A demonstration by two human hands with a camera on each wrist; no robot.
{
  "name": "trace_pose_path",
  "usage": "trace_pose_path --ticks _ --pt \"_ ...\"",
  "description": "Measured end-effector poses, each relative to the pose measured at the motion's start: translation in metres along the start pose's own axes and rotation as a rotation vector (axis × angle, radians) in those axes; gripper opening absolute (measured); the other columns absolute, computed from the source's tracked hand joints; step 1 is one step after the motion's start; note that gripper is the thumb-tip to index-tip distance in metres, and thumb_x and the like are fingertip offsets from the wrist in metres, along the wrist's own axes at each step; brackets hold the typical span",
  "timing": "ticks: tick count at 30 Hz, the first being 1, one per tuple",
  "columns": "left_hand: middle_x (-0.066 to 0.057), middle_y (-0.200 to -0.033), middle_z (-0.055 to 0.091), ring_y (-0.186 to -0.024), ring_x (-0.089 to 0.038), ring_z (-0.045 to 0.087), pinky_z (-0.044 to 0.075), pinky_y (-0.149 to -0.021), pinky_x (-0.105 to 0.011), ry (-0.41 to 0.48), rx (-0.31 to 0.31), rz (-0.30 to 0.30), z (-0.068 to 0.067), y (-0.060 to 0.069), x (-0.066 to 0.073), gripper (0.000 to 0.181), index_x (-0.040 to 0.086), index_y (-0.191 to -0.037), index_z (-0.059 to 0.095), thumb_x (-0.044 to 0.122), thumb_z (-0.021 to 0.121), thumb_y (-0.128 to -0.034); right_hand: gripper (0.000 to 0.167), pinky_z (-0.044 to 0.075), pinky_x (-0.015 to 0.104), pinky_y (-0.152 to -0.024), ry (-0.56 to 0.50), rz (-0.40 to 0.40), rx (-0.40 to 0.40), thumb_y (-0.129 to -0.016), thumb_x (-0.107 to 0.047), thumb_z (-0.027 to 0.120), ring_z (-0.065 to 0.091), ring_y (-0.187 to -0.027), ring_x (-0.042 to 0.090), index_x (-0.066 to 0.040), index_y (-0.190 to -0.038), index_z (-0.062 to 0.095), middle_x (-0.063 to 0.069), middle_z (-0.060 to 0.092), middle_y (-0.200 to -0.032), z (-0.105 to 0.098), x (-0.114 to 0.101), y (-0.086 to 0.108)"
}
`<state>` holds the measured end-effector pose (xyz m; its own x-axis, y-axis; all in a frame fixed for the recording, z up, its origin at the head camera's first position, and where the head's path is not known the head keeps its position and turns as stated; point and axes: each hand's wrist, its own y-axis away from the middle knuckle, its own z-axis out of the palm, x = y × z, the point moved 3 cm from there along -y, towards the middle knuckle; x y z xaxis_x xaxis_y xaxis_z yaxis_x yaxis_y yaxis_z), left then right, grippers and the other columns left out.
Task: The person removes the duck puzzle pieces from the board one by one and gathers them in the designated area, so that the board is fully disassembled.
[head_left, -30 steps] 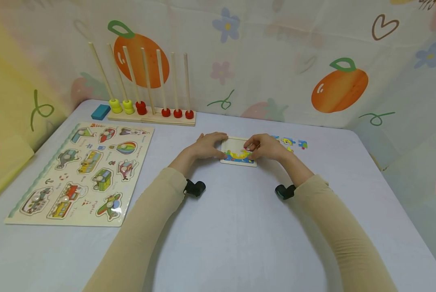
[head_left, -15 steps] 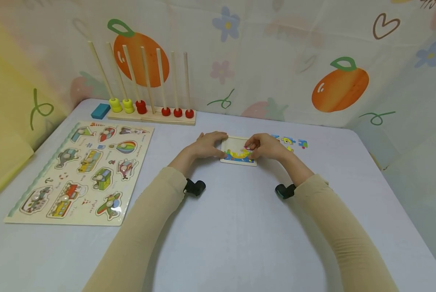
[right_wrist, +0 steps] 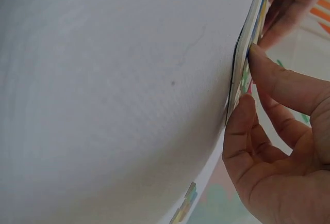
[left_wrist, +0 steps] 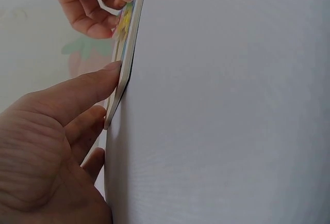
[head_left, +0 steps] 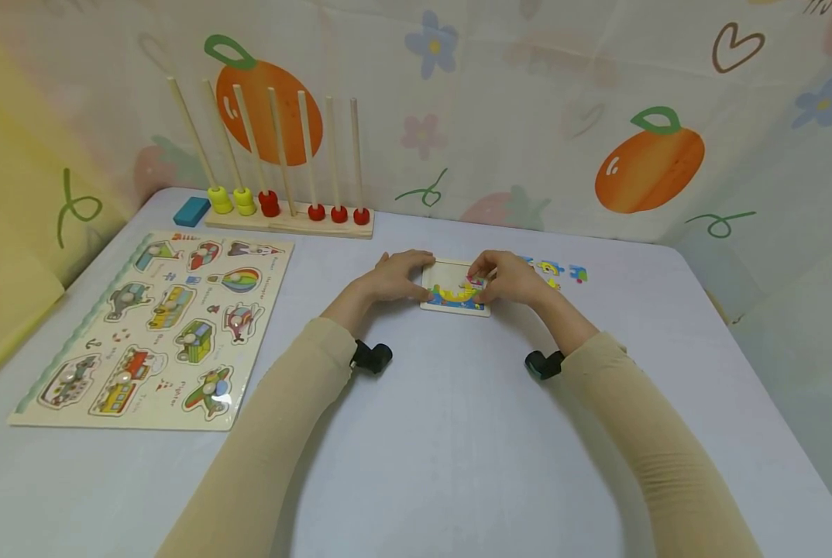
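A small jigsaw puzzle board (head_left: 451, 271) with a pale wooden frame lies on the table in the head view. Blue and yellow pieces fill its front part; the back part shows bare wood. My left hand (head_left: 393, 277) holds the board's left side, with the thumb at the front corner and fingers toward the back. At the board's right side, my right hand (head_left: 507, 277) has its fingertips on a small puzzle piece (head_left: 475, 282) with pink on it, seemingly pinched. The fingers partly hide this piece. The right thumb (right_wrist: 273, 77) touches the board's edge in the right wrist view.
Several loose puzzle pieces (head_left: 550, 269) lie right of the board, partly behind the right hand. A large vehicle peg puzzle (head_left: 249, 341) lies at left. Behind it stand a wooden bead rack (head_left: 290, 225) with upright rods and a blue block (head_left: 191, 211).
My right fingers have shifted slightly up and back at the board, and more of the pink piece shows. The left hand keeps its place on the board.
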<state>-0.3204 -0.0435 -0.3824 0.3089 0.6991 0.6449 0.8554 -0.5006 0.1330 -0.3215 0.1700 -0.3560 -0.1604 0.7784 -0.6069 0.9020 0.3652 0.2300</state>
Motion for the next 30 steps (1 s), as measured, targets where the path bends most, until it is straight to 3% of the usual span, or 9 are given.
trace_pose_path --ticks 7,14,20,30 --pt "-0.006 -0.163 0.032 -0.156 -0.027 0.018 -0.004 -0.126 -0.060 0.002 -0.002 -0.004 0.0002 0.0006 0.0002 0.071 0.012 -0.150 0.041 0.027 0.069 -0.0869 0.047 0.041 0.027 -0.074 -0.011 0.012 0.012 -0.076 -0.005 0.081 0.049 -0.092 0.023 -0.006 -0.118 0.059 0.012 0.056 -0.110 -0.0011 -0.0019 -0.0001" --pt "-0.005 -0.164 0.030 -0.156 -0.026 0.017 -0.005 -0.126 -0.059 0.011 -0.007 -0.007 -0.0001 0.0011 0.0008 0.072 0.012 -0.151 0.040 0.028 0.070 -0.0871 0.039 0.038 0.028 -0.074 0.008 -0.011 0.030 -0.074 -0.005 0.082 0.047 -0.090 0.022 -0.005 -0.109 0.064 0.008 0.053 -0.096 -0.0007 -0.0023 0.0000" --pt "-0.006 -0.164 0.031 -0.156 -0.027 0.017 -0.005 -0.126 -0.060 0.006 -0.006 -0.007 -0.0007 0.0012 0.0014 0.072 0.012 -0.151 0.040 0.028 0.069 -0.0869 0.030 0.043 0.025 -0.077 -0.006 -0.042 0.011 -0.079 -0.006 0.079 0.056 -0.092 0.021 -0.004 -0.105 0.065 0.010 0.065 -0.100 -0.0002 -0.0017 0.0007" --pt "-0.006 -0.164 0.030 -0.156 -0.027 0.017 -0.005 -0.126 -0.059 0.006 -0.008 -0.011 0.0004 0.0001 0.0001 0.072 0.012 -0.151 0.039 0.028 0.068 -0.0874 0.023 0.039 0.027 -0.074 0.022 -0.050 0.010 -0.087 -0.011 0.073 0.049 -0.090 0.021 -0.003 -0.106 0.065 0.007 0.061 -0.096 -0.0009 -0.0019 0.0023"
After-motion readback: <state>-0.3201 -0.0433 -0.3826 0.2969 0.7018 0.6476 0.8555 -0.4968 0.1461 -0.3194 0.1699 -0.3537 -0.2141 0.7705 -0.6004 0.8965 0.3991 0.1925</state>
